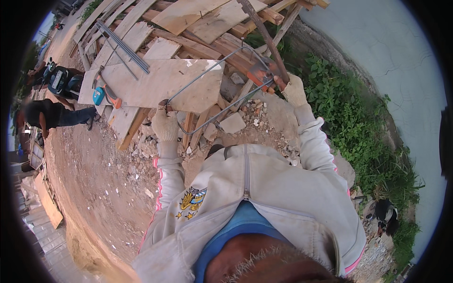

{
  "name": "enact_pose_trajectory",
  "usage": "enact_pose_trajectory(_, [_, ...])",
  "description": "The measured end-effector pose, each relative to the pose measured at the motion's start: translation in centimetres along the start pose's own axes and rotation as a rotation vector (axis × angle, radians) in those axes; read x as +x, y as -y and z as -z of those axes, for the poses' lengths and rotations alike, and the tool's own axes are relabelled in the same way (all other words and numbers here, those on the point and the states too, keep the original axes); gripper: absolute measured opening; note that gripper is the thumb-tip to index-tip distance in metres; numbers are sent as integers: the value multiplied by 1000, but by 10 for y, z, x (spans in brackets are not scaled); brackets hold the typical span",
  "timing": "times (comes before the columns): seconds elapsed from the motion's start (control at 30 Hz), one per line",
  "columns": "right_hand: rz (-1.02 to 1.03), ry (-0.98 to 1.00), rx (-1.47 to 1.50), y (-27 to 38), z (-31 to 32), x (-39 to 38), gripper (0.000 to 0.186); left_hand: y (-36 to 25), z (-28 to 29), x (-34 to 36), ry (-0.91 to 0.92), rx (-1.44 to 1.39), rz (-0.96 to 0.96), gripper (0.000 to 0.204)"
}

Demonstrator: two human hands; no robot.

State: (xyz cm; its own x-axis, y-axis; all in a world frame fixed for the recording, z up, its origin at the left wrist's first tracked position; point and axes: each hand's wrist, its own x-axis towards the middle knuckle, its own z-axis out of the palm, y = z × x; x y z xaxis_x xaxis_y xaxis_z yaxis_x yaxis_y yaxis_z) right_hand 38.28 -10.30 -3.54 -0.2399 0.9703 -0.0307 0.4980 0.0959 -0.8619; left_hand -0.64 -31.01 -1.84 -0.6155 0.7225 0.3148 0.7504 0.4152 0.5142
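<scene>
My left hand, in a cream knitted glove with bare fingertips, is closed on the left corner of a bent steel rod. The rod forms a long rectangular loop, slanting up to the right over the planks. At its far end sits a worn orange-red block, apparently fixed to the timber. My right hand, gloved the same way, is closed round the lower end of a rusty iron bar beside this block. The bar leans away to the upper left. Exactly how bar and rod meet is unclear.
A hammer and a teal tape measure lie on a plywood board. Straight steel rods rest behind them. Rubble lies below. A person and motorbike are left; plants and a wall right.
</scene>
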Motion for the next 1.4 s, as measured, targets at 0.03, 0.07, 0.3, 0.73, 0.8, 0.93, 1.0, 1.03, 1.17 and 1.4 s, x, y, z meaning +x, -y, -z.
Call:
enact_pose_trajectory(0.03, [-5,-3,-3,1,-1,-2,38,6,-4,4,-4,6,-40,30])
enact_pose_trajectory(0.07, [-20,-9,-7,-1,-1,-5,38,2,-4,8,13,62,-31,31])
enact_pose_trajectory(0.3, [-11,-70,19,4,-9,-11,38,-9,-8,27,90,308,-9,36])
enact_pose_trajectory(0.73, [51,-111,-181,-17,-14,-3,42,-144,-33,-4,331,415,-543,115])
enact_pose_trajectory(0.8, [53,-95,-120,-11,-14,-4,41,-157,-53,2,394,499,-560,123])
enact_pose_trajectory(0.93, [25,-78,-48,-2,-7,-8,41,-152,-71,17,421,449,-586,120])
enact_pose_trajectory(1.0, [21,-82,-29,-4,-5,-9,41,-147,-75,28,451,414,-593,118])
enact_pose_trajectory(1.03, [20,-75,-5,-3,-3,-9,42,-145,-78,32,453,399,-607,117])
enact_pose_trajectory(1.17, [-14,5,43,9,-10,-15,42,-135,-59,18,483,380,-602,108])
enact_pose_trajectory(1.4, [30,-96,148,-40,-6,-4,32,-163,-60,41,514,336,-725,88])
